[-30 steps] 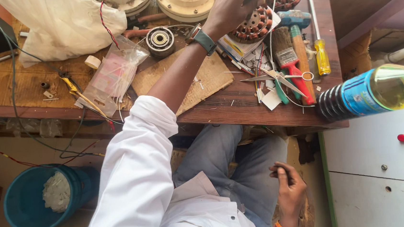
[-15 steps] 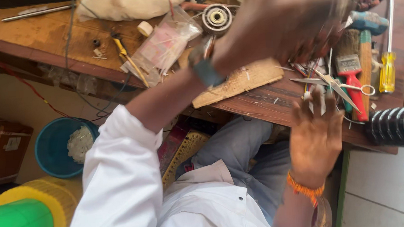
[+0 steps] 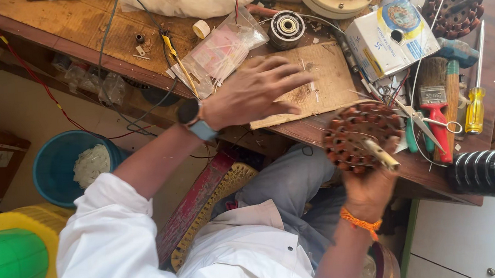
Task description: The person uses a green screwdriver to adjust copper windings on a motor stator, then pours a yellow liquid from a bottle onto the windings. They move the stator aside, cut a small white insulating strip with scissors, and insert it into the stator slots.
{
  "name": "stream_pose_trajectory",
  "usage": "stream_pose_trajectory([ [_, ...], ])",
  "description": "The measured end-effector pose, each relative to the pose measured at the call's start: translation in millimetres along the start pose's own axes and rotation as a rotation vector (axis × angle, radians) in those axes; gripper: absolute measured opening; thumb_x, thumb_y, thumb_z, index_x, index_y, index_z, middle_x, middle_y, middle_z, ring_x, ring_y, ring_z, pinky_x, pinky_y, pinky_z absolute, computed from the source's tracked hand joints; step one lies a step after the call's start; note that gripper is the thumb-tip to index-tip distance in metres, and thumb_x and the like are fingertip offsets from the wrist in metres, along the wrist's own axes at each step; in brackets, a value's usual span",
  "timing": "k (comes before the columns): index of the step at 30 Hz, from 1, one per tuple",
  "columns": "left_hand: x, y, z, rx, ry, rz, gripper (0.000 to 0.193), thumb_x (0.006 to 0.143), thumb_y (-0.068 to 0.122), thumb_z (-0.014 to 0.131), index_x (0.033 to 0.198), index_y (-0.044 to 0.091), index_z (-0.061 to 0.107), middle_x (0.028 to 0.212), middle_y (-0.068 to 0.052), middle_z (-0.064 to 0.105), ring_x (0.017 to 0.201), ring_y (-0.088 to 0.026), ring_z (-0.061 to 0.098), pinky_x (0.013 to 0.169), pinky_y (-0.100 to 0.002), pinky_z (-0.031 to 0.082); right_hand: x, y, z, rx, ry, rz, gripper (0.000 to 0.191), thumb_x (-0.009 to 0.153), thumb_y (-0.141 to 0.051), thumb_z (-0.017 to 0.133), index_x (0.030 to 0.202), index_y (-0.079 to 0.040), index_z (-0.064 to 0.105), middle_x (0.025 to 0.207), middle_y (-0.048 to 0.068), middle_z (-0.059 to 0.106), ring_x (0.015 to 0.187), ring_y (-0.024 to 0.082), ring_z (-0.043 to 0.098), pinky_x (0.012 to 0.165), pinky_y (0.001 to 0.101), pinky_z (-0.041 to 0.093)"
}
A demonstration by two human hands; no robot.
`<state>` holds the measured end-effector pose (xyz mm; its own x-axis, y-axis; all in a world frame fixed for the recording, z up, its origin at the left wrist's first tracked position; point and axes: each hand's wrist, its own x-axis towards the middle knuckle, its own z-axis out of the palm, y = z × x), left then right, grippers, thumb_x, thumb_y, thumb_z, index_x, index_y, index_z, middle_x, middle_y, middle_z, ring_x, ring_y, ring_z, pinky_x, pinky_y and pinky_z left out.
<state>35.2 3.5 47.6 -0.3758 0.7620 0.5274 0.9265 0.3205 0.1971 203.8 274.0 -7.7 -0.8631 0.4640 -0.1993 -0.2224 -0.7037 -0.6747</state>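
Over the cluttered workbench (image 3: 63,36), the right hand (image 3: 369,185) grips a wound stator (image 3: 359,136); left hand (image 3: 255,91) splayed.

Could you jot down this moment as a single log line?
left hand: flat on board | right hand: holds copper-wound coil ring | nearby: scissors, screwdriver

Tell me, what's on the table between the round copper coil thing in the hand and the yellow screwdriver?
In the head view, between the copper-wound coil in the right hand and the yellow screwdriver lie scissors and a red-handled brush.
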Motion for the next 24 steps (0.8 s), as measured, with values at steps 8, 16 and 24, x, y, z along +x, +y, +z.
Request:
stream_pose_trajectory([
  [8, -37, 64, 8, -0.045, -0.289, -0.326, 0.048, 0.106, 0.041, 0.058, 0.149, 0.02, 0.056, 0.138, -0.012, 0.061, 0.126, -0.028, 0.056, 0.104, -0.048, 0.046, -12, -48, -13, -0.116, -0.223, -0.438, 0.062, 0.105, -0.034, 0.078, 0.155, -0.012, 0.05, 0.153, 0.007, 0.058, 0.139, 0.025, 0.058, 0.123, 0.0498, 0.049],
  [16, -34, 30, 34, -0.004, -0.194, -0.035, 0.039, 0.099, 0.04, 0.062, 0.134, 0.024, 0.064, 0.147, -0.002, 0.056, 0.14, -0.031, 0.045, 0.1, -0.046, 0.038, 3, -37, -12, -0.285, -0.375, -0.691, 0.055, 0.095, -0.034, 0.087, 0.134, -0.004, 0.064, 0.132, 0.01, 0.069, 0.12, 0.025, 0.069, 0.11, 0.0423, 0.058],
  [24, -41, 59, 74, -0.06, 0.107, -0.576, 0.062, 0.092, 0.028, 0.074, 0.15, 0.017, 0.053, 0.137, -0.004, 0.063, 0.142, -0.031, 0.048, 0.109, -0.046, 0.038, 69, -37, 71, -1.182, -0.764, -0.973, 0.043, 0.081, -0.005, 0.087, 0.122, 0.0, 0.075, 0.103, 0.013, 0.078, 0.1, 0.016, 0.076, 0.122, 0.0418, 0.052],
])
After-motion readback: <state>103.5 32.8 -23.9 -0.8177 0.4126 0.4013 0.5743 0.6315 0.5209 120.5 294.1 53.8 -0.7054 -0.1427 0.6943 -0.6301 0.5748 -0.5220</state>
